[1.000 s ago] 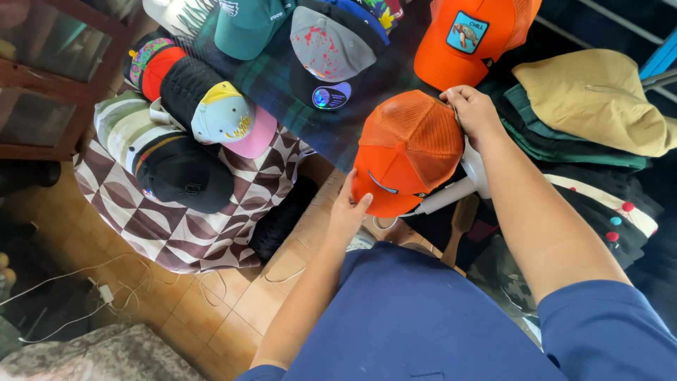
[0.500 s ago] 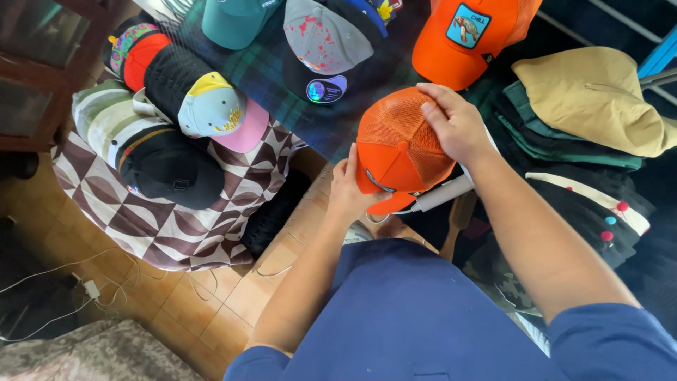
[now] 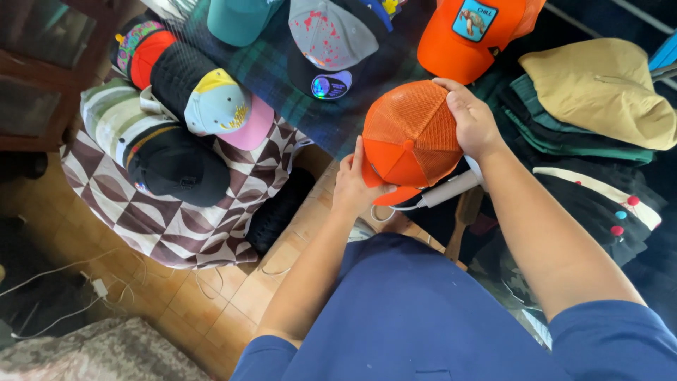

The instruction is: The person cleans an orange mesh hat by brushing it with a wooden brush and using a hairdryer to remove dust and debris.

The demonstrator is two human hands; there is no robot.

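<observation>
Presently we hold one orange mesh cap (image 3: pixel 411 137) between both hands: left hand (image 3: pixel 358 185) clasping the brim end nearest us, right hand (image 3: pixel 471 121) gripping the mesh back; cap's length runs brim-to-back, over a white stand (image 3: pixel 451 189).

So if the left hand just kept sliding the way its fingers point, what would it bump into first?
The left hand already grips the orange mesh cap. Its fingers point up the picture, so beyond the cap it would probably meet the dark plaid cloth; depth is unclear.
</observation>
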